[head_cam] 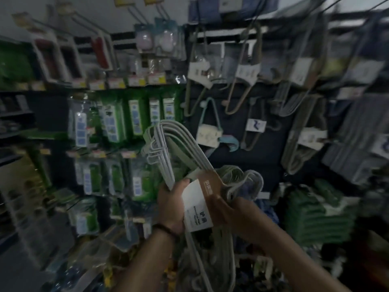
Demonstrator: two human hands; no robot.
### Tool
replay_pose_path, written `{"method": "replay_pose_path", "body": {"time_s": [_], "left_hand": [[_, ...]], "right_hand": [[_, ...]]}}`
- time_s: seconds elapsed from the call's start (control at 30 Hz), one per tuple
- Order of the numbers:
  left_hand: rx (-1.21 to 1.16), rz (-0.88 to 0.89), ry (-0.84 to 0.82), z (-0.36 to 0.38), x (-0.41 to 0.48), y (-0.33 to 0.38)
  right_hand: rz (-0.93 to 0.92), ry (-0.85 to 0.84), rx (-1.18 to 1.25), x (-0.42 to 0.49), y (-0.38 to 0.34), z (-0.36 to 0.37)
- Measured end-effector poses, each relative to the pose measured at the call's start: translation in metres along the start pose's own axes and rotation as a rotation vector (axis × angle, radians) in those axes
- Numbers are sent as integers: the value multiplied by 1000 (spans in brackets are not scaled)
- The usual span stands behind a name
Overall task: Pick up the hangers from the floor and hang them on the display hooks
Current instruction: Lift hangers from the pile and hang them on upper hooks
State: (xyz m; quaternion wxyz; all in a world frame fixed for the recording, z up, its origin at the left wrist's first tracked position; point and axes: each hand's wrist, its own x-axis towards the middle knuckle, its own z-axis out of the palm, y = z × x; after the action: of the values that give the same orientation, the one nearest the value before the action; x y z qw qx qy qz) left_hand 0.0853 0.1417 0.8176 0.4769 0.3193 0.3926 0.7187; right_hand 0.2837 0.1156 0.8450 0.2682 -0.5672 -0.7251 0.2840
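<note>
1. Both hands hold one bundle of pale grey-green plastic hangers (168,144) at chest height in front of a dark display wall (269,144); the picture is blurred, so fine detail is lost.
2. The left hand (170,205) is closed around the bundle from the left, thumb up against the hanger stems, a dark band (166,229) around its wrist.
3. The right hand (229,211) is closed on the right side of the bundle, its fingers tucked behind the paper sleeve (200,205) that wraps the hangers.
4. The sleeve is white below and brown above, with print too blurred to read.
5. The hanger hooks point up and to the left, fanned out above the left hand; the shoulders of the hangers trail down between the forearms.
6. The bundle is clear of the display hooks and touches none of them.
7. On the wall above and to the right, other hanger packs (242,76) with paper labels hang from hooks.
8. To the left, green packaged goods (134,116) hang in rows over yellow-and-red price tags (136,82).
9. Folded green items (315,216) are stacked low on the right.
</note>
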Motion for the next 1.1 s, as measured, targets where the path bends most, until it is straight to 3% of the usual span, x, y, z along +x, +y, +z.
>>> {"method": "replay_pose_path", "body": {"time_s": [0.1, 0.2, 0.33, 0.43, 0.63, 0.77, 0.9, 0.97, 1.1], "left_hand": [[40, 45, -55, 57, 2, -7], [82, 149, -89, 120, -1, -12], [133, 258, -244, 207, -13, -21], [176, 312, -381, 272, -21, -24], [362, 154, -602, 356, -17, -31], [370, 171, -552, 399, -19, -42], [381, 194, -352, 421, 4, -47], [340, 192, -366, 424, 17, -43], [578, 563, -342, 427, 51, -33]], "right_hand": [[-100, 330, -475, -14, -4, -72], [-289, 574, -601, -19, -25, -155], [-214, 541, -498, 19, -19, -226], [-185, 621, -407, 46, 9, -278], [-232, 661, -309, 59, 70, -356], [-253, 649, -262, 64, 102, -390], [-249, 678, -294, 62, 122, -429], [-233, 704, -350, 63, 127, -449], [-215, 740, -484, 70, 124, -480]]}}
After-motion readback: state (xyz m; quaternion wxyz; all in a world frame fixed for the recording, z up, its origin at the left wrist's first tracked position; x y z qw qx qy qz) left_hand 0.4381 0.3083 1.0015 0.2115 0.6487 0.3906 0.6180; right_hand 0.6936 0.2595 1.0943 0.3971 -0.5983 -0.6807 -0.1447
